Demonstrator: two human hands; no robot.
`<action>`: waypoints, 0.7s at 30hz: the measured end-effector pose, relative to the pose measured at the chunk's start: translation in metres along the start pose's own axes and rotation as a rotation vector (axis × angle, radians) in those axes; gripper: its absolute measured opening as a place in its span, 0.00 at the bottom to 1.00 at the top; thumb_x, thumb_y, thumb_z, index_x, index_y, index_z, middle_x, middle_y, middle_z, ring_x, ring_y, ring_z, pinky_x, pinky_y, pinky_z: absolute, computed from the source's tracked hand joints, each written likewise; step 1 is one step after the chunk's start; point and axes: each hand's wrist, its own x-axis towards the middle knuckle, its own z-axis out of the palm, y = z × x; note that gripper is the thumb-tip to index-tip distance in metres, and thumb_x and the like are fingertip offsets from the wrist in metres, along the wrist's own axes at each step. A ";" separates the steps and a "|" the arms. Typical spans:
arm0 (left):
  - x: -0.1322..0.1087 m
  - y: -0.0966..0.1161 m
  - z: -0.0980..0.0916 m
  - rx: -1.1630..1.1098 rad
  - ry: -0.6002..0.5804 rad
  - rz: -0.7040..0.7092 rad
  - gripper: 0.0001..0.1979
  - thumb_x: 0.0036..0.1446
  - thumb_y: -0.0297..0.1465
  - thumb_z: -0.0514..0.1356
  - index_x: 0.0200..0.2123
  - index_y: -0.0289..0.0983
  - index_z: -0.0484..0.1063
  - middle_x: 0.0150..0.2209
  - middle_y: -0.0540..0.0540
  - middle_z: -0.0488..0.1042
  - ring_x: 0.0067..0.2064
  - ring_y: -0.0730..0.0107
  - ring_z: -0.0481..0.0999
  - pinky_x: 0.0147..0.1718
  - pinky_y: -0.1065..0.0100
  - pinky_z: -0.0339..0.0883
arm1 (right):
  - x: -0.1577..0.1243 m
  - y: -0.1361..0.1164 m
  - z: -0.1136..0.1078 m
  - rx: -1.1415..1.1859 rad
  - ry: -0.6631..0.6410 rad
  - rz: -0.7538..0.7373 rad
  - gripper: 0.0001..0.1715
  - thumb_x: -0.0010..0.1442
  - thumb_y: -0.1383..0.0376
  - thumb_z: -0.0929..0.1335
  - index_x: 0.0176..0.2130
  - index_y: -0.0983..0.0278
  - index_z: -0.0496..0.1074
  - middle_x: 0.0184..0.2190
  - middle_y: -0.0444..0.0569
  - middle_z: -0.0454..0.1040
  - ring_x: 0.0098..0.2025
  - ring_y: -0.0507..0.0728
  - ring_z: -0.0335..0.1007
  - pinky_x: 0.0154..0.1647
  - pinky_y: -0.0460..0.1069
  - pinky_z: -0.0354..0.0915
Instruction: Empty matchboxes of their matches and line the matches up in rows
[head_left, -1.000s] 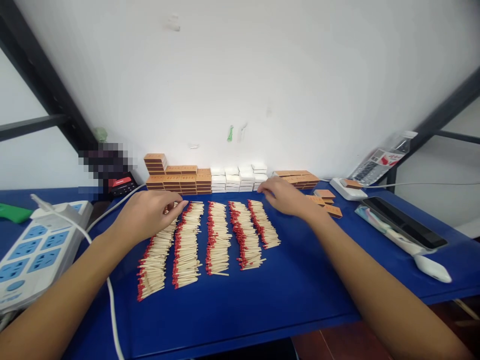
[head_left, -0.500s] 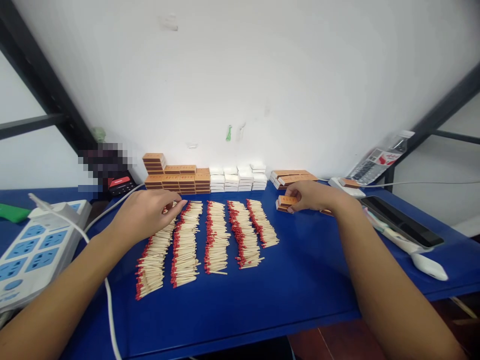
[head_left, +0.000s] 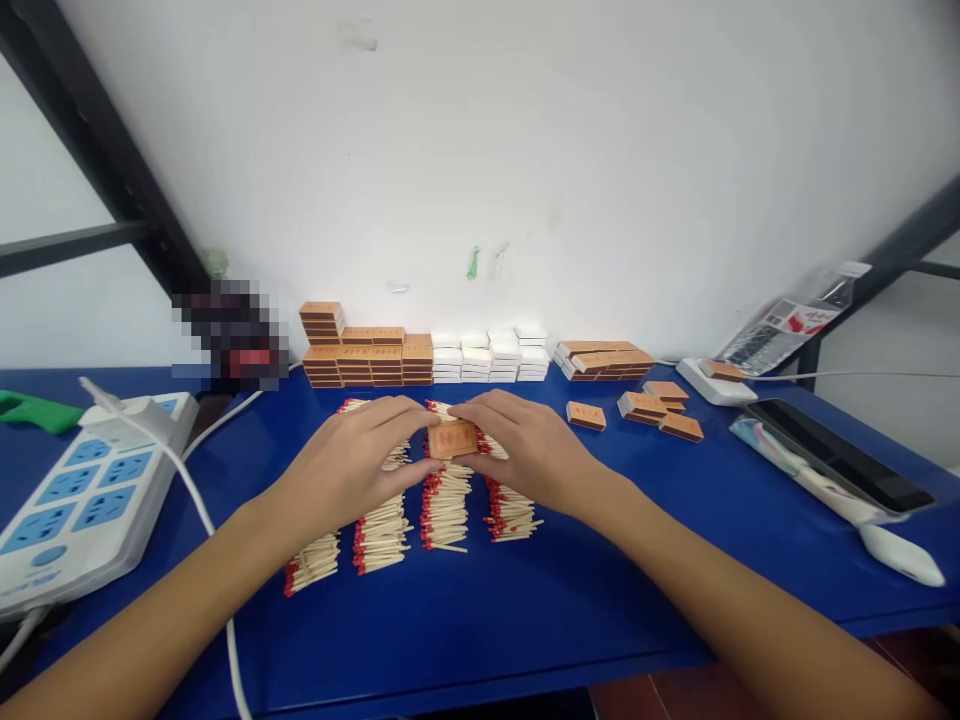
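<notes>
Between my two hands, above the rows of matches, is an orange-brown matchbox (head_left: 452,439). My left hand (head_left: 367,447) pinches its left end between thumb and fingers, and my right hand (head_left: 525,440) grips the right end. Below lie several rows of red-tipped matches (head_left: 448,505) on the blue table (head_left: 480,630), partly covered by my hands. Behind them, against the wall, stand stacked brown matchboxes (head_left: 356,365) and, beside those, stacks of white inner trays (head_left: 491,358). Several loose matchboxes (head_left: 643,407) lie to the right of my right hand.
More matchboxes (head_left: 604,360) are piled near the wall at right. A white power strip (head_left: 97,500) with a cable sits on the left. On the right are a black phone (head_left: 840,455), a plastic-wrapped item (head_left: 806,472) and a leaning water bottle (head_left: 795,318).
My right hand has brought a matchbox from the right over to the middle. My left hand has moved right and now holds its other end. The view has shifted slightly.
</notes>
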 end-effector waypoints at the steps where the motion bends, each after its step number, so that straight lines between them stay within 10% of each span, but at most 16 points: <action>1: 0.000 0.000 0.001 -0.004 0.019 0.011 0.16 0.70 0.41 0.63 0.55 0.38 0.74 0.50 0.43 0.81 0.49 0.61 0.82 0.45 0.63 0.76 | -0.001 0.000 0.000 0.008 0.016 -0.001 0.21 0.69 0.59 0.72 0.58 0.65 0.73 0.50 0.58 0.81 0.51 0.63 0.77 0.45 0.56 0.74; 21: 0.002 -0.005 0.001 -0.157 0.132 -0.182 0.14 0.63 0.34 0.68 0.50 0.38 0.78 0.42 0.48 0.82 0.38 0.69 0.79 0.41 0.66 0.73 | 0.009 -0.012 -0.001 0.988 0.077 0.654 0.23 0.60 0.46 0.76 0.40 0.62 0.75 0.30 0.45 0.76 0.26 0.52 0.69 0.21 0.47 0.64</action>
